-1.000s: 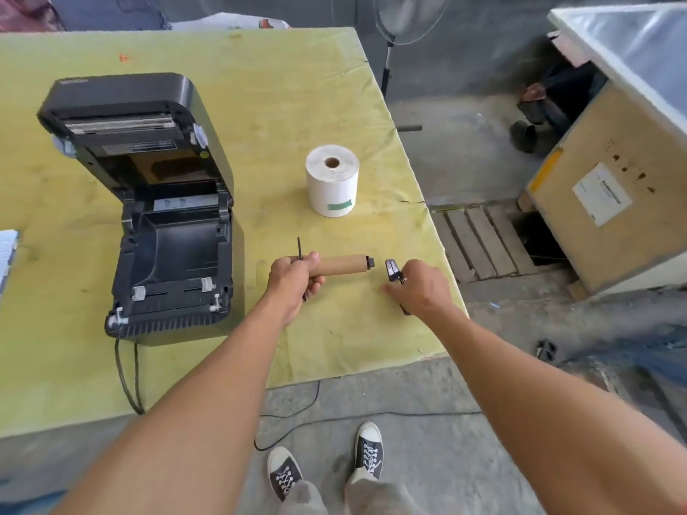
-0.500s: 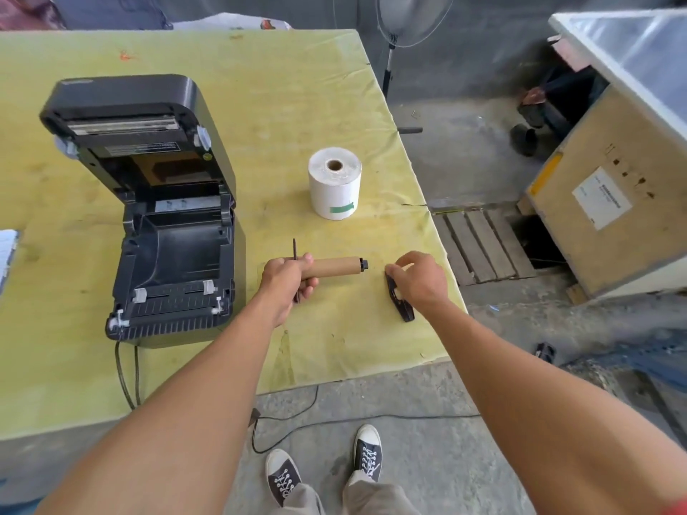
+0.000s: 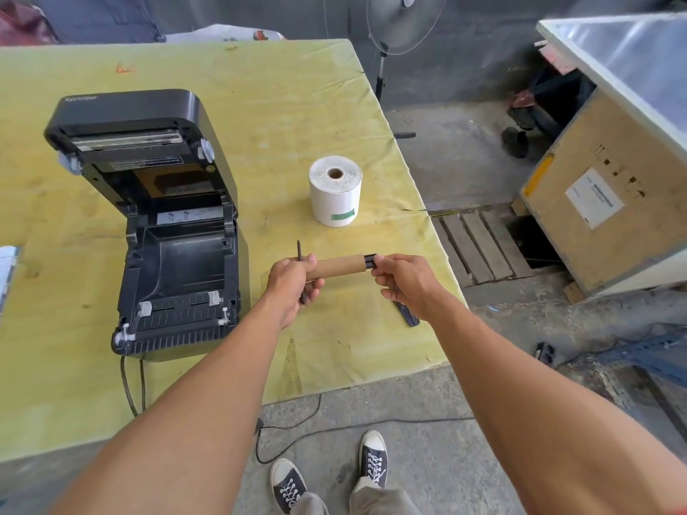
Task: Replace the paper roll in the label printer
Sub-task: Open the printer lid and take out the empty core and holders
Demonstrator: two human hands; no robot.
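Observation:
The black label printer (image 3: 174,254) stands on the left of the table with its lid up and its paper bay bare. A full white paper roll (image 3: 335,191) stands on end to its right. In front of it I hold an empty brown cardboard core (image 3: 340,266) level above the table, on a black spindle. My left hand (image 3: 292,280) grips the core's left end, where a thin black flange (image 3: 299,254) sticks up. My right hand (image 3: 403,278) pinches the black spindle tip (image 3: 370,262) at the right end. A loose black end guide (image 3: 409,317) lies on the table under my right wrist.
The yellow table (image 3: 279,105) ends just right of my hands, with concrete floor beyond. Black cables hang off the front edge below the printer. A wooden pallet (image 3: 479,247), a large crate (image 3: 613,202) and a standing fan (image 3: 401,20) are on the right.
My right hand set the black end guide down on the table, then rose and took hold of the spindle tip at the core's right end. The left hand kept its grip.

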